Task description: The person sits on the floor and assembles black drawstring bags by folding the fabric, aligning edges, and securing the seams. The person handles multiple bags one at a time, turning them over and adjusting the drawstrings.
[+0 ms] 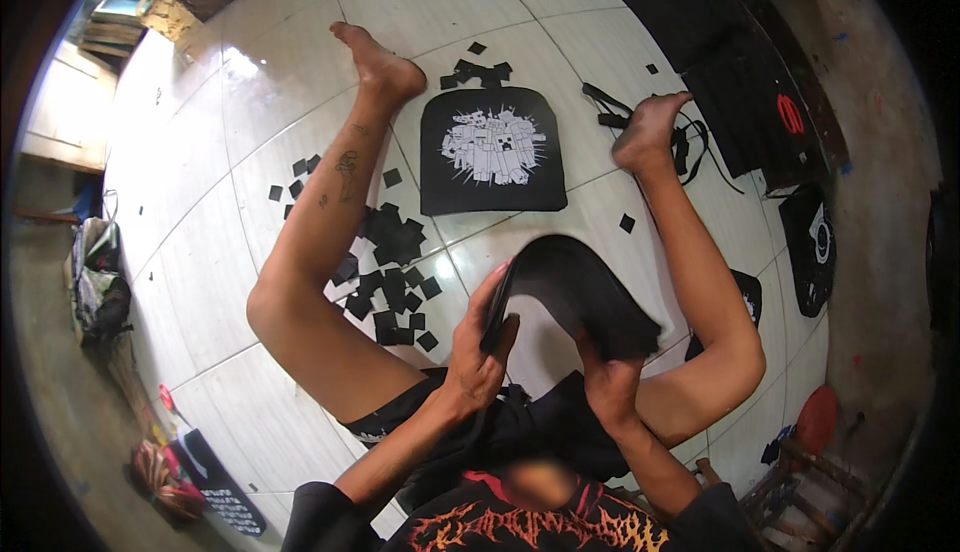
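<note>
Between my hands a black sheet, or a stack of sheets, is bent into an arch above my lap. My left hand is closed on its left end, thumb on the inner side and fingers on the outer. My right hand grips the other end, its fingers partly hidden by the material. Farther out, between my feet, a black panel with rounded top corners and a white printed drawing lies flat on the tiles. How many layers I hold cannot be made out.
Small black squares are strewn beside my left leg, with more past the panel. Black straps lie by my right foot. Large black sheets are at the far right. A red round object sits lower right.
</note>
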Available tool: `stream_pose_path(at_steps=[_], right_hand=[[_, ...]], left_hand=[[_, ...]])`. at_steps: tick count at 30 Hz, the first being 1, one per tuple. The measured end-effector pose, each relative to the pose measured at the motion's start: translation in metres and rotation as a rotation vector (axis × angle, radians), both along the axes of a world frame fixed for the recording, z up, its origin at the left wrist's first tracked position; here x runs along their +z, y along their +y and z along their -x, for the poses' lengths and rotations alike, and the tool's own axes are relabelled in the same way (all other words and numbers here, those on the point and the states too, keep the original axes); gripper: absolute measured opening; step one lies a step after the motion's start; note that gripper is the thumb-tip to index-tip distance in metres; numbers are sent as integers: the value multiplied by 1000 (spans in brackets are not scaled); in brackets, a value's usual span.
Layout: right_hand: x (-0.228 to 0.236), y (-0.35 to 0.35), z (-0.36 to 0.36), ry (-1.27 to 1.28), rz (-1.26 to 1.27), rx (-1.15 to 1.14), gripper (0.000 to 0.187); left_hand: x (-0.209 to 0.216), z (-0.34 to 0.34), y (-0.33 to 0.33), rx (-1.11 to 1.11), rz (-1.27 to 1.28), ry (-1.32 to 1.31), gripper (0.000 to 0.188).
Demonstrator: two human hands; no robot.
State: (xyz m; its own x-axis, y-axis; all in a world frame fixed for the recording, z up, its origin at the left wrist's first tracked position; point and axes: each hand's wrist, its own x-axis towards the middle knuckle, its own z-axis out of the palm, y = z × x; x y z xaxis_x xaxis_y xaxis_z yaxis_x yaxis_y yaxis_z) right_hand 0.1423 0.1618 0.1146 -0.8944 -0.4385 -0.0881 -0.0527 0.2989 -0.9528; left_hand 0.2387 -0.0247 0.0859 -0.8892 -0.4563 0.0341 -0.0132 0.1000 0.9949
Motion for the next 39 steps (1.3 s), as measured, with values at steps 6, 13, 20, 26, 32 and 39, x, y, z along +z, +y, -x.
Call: stream_pose_path(at_steps=[6, 13, 20, 26, 32, 39], right_hand=[[-2, -1, -3, -79, 34, 91, 47], [63, 2, -21, 32, -433, 702, 65], [169, -12, 83, 212, 150, 632, 90], [119, -105, 98, 835, -623, 888, 101], [88, -124, 109, 769, -711, 995, 112], [95, -144, 140, 734, -675, 1027, 124]], left_hand=[[-21, 13, -6, -192, -94, 155, 131], [-51, 27, 13, -247, 217, 296, 135], [-53, 31, -4, -104, 243, 228, 103], [-51, 32, 1, 26, 244, 257, 111], [-60, 31, -3, 120, 219, 334, 119], [-58, 35, -2, 130, 278, 328, 125]])
